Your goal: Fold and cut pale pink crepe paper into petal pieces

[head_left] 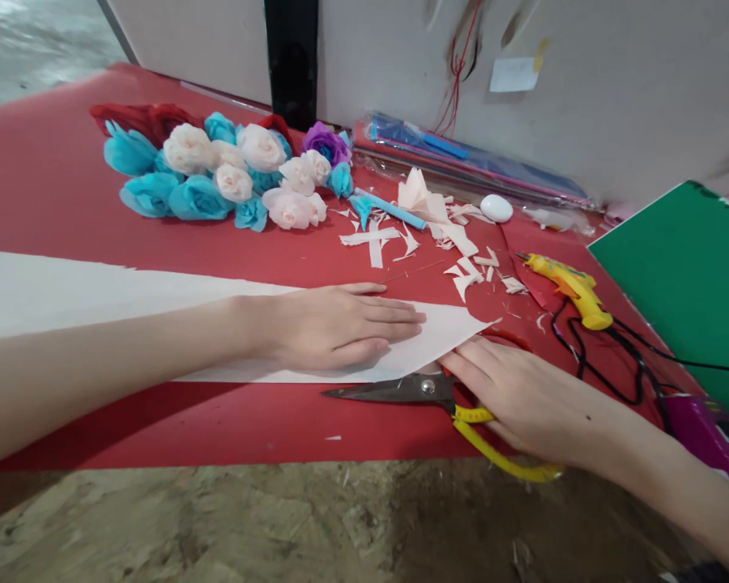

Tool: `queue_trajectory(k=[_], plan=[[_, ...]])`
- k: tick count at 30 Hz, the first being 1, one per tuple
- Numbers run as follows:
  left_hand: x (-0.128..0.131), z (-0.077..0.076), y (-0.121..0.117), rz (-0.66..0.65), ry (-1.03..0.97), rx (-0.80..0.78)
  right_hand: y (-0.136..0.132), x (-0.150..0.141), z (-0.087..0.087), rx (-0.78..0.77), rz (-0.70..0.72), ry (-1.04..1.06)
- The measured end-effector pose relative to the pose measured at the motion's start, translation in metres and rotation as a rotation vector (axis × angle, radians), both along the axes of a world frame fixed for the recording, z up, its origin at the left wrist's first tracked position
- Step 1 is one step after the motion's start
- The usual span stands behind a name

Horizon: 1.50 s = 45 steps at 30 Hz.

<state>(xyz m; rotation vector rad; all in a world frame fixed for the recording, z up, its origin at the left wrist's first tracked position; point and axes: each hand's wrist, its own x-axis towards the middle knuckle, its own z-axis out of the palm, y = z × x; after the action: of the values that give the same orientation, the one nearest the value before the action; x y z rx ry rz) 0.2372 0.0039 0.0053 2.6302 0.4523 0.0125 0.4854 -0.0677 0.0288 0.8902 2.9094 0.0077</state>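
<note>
My left hand [340, 325] lies flat, fingers stretched out, pressing on a long strip of pale crepe paper [97, 291] spread over the red sheet [49, 178]. My right hand [526, 397] rests palm down at the paper's right tip, fingers extended, lying over the yellow handles of a pair of scissors [413, 390]. The scissors' dark blades point left, just below the paper's near edge. Whether the right fingers grip the handles is hidden.
A bunch of paper roses [219, 174] in blue, cream, red and purple lies at the back left. Paper scraps [425, 227] litter the middle back. A yellow glue gun [574, 287] with black cord sits right, beside a green sheet [686, 275]. Wrapped paper rolls [462, 158] lie against the wall.
</note>
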Motion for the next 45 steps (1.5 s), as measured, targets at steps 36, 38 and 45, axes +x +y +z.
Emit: queue_trajectory(k=[36, 38, 45], plan=[[-0.023, 0.000, 0.014, -0.048, 0.012, 0.136, -0.007, 0.034, 0.001, 0.088, -0.016, -0.014], [-0.027, -0.005, 0.014, -0.043, 0.020, 0.141, -0.006, 0.032, 0.001, 0.090, -0.023, -0.011], [-0.022, -0.006, 0.012, -0.043, 0.020, 0.155, 0.000, 0.026, 0.003, 0.125, 0.018, 0.000]])
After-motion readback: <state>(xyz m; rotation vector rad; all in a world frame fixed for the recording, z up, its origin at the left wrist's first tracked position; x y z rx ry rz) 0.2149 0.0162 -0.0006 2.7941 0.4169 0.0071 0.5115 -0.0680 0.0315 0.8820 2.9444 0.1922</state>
